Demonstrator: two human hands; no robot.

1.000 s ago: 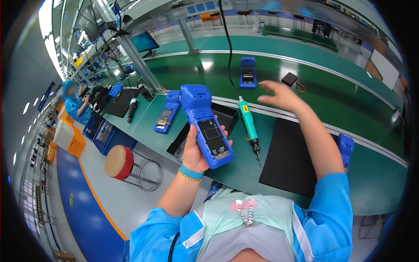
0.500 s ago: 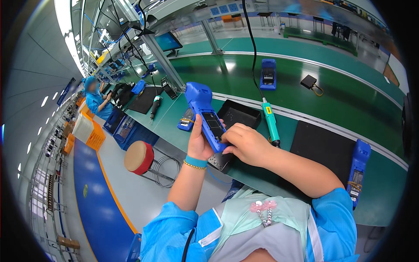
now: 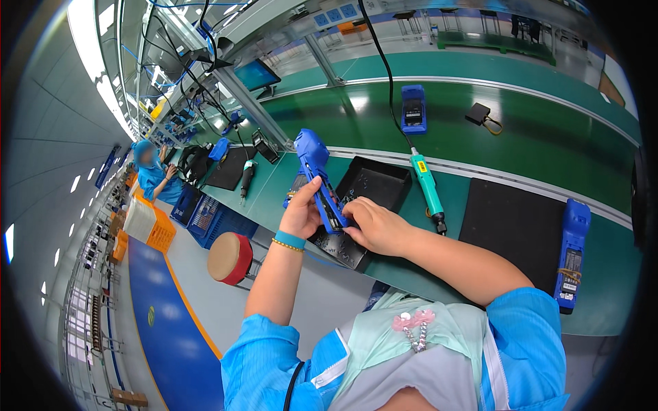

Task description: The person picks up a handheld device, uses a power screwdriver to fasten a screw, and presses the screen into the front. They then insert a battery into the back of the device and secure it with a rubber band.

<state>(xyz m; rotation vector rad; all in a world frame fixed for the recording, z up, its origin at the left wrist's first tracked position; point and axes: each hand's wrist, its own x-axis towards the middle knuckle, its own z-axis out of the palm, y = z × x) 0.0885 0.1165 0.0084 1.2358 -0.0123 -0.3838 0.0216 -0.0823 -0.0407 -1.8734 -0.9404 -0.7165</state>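
Observation:
My left hand (image 3: pixel 301 211) is wrapped round a blue handheld terminal (image 3: pixel 312 152) and holds it up over the bench, tilted with its narrow side turned toward me. The back of the terminal has an open recess with dark parts inside. At its lower end, my right hand (image 3: pixel 378 226) grips the edge between thumb and fingers; any small part there is hidden. Below and behind the hands stands a black tray (image 3: pixel 387 179) with small screws scattered in it. Another blue terminal (image 3: pixel 295 186) lies partly hidden behind my left hand.
A green electric screwdriver (image 3: pixel 425 183) on a cord lies right of the tray. Farther right are a black mat (image 3: pixel 508 229) and a banded blue terminal (image 3: pixel 573 255). A blue unit (image 3: pixel 413 113) and a black block (image 3: pixel 478 113) rest on the green belt. A co-worker (image 3: pixel 152 175) sits far left.
The held terminal has turned from showing its open back to showing its side. Both hands stay on it, and the right fingers remain at its lower end. My view has shifted slightly.

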